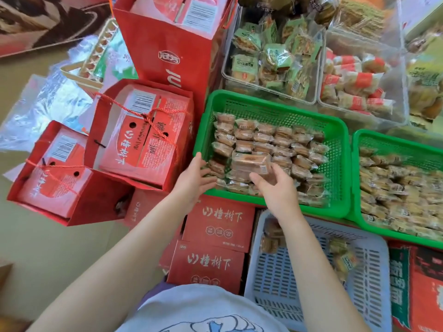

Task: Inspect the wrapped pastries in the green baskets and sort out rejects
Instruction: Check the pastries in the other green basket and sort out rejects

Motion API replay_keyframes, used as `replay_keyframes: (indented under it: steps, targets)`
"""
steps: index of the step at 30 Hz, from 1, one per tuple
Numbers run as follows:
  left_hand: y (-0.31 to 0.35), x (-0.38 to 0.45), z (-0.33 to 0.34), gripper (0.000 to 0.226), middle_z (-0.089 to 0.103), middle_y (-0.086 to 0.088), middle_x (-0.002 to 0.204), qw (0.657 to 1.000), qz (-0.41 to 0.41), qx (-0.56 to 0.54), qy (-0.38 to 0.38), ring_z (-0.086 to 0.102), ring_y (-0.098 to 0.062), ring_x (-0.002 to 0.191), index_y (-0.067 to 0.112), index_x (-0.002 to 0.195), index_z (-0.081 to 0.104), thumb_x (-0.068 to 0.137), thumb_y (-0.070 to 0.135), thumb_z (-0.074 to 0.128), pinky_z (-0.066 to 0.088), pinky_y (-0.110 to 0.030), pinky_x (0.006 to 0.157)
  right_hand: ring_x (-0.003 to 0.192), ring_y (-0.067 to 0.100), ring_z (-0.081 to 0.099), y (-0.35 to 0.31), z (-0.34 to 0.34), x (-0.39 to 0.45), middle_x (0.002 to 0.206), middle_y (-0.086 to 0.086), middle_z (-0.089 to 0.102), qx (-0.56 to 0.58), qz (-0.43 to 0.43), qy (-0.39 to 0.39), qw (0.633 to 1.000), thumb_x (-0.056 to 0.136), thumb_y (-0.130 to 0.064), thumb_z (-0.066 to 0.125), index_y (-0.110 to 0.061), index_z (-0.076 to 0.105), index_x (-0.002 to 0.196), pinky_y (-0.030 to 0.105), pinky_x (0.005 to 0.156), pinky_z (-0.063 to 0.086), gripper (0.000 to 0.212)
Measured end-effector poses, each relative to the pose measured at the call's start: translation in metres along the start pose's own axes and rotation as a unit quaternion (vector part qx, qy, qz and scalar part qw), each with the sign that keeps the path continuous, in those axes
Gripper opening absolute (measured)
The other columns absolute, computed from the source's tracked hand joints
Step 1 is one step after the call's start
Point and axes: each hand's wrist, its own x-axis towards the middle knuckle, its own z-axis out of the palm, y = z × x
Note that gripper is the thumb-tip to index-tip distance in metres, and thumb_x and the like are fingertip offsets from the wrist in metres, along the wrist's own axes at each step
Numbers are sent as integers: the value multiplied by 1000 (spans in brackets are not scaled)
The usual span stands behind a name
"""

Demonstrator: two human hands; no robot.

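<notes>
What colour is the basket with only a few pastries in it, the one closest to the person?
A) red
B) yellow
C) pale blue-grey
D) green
C: the near basket is pale blue-grey and holds just a few wrapped pastries, while the two green baskets beyond it are packed with them.

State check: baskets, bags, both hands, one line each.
Left green basket: filled with wrapped pastries.
Right green basket: filled with wrapped pastries.
Grey basket: nearly empty, a few pastries inside.
Red gift bags: open-topped, boxes inside.
Left hand: open, at the basket's near-left corner.
Right hand: holding a pastry pack.
</notes>
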Motion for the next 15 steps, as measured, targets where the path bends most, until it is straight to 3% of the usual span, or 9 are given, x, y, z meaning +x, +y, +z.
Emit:
replay_keyframes:
  steps: [2,4,6,8,10,15]
  targets:
    - [2,8,5,67,52,-15,145,1000,-17,1,-3,70,-30,104,12,154,33,103,54,40,50,-45,105,106,15,58,3,1,11,104,-15,60,-2,6,18,1000,94,-36,66,-18,55,133,33,90,48,44]
    - [5,13,10,71,57,-14,138,999,-40,2,-4,74,-32,95,15,157,29,101,59,40,52,-48,102,102,17,60,5,2,19,106,-6,63,-17,8,26,999,94,-37,67,-17,58,126,31,83,47,39]
    - [7,18,12,72,40,-14,155,999,-48,-5,-17,74,-34,91,17,158,25,102,60,37,57,-46,93,98,13,59,5,4,24,104,-8,62,-30,1,20,999,94,-36,67,-15,59,123,26,79,41,36]
    - [9,24,10,72,30,-11,162,998,-47,3,-34,74,-34,92,19,158,25,102,63,33,58,-47,91,96,5,53,6,8,27,101,-21,53,-37,-11,11,999,95,-33,67,-21,54,117,25,84,38,28]
    - [12,29,10,70,31,-9,162,998,-33,1,-53,74,-35,90,20,158,27,102,63,29,59,-45,87,100,2,46,10,16,31,102,-25,47,-47,-27,7,998,95,-30,67,-29,51,122,23,88,36,31]
    - [13,38,13,67,36,-4,160,997,8,11,-82,52,-15,50,24,155,35,102,64,27,61,-41,76,94,8,51,21,41,45,104,-15,57,-72,-47,-4,996,93,-28,69,-29,56,113,14,75,41,24]
